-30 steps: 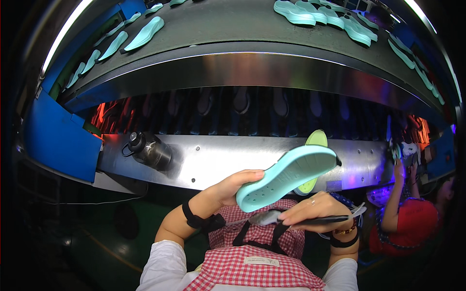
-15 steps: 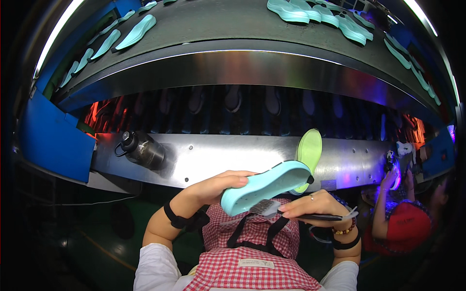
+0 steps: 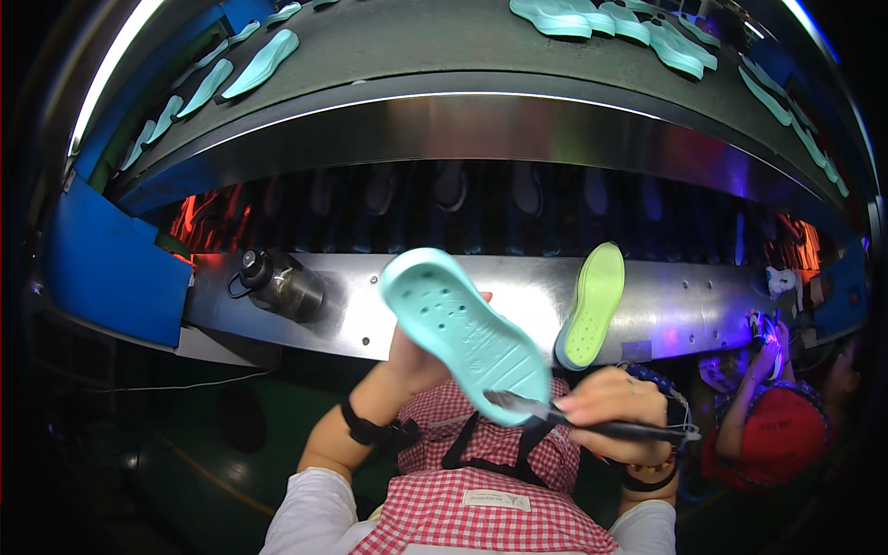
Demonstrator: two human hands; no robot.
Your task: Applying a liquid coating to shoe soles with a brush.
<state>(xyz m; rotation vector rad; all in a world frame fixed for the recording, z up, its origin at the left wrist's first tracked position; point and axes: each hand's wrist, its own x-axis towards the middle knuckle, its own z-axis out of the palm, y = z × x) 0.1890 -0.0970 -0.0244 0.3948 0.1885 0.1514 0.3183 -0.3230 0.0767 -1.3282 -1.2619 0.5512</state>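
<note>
A turquoise shoe sole (image 3: pixel 467 324) is held tilted above my lap, its inner face with small holes at one end turned up. My left hand (image 3: pixel 418 363) is closed around its left edge, with most fingers hidden behind it. My right hand (image 3: pixel 612 407) grips the black handle of a flat brush (image 3: pixel 638 431). The brush head lies against the sole's near end. Just beyond my right hand, a lime-green insole (image 3: pixel 597 296) rests slanted on the metal ledge (image 3: pixel 356 273), with a blue-grey piece beneath its lower end.
On the ledge's left stands a dark drink bottle (image 3: pixel 289 287). Above it runs a dark conveyor belt (image 3: pixel 398 51) carrying several turquoise soles (image 3: pixel 264 67). Glowing red light shows at both ends of the opening below. At the right, a co-worker in red (image 3: pixel 775 424) handles something.
My left hand has turned the sole from edge-on to face up and raised its far end leftward, uncovering the lime-green insole. The brush now touches the sole's near end.
</note>
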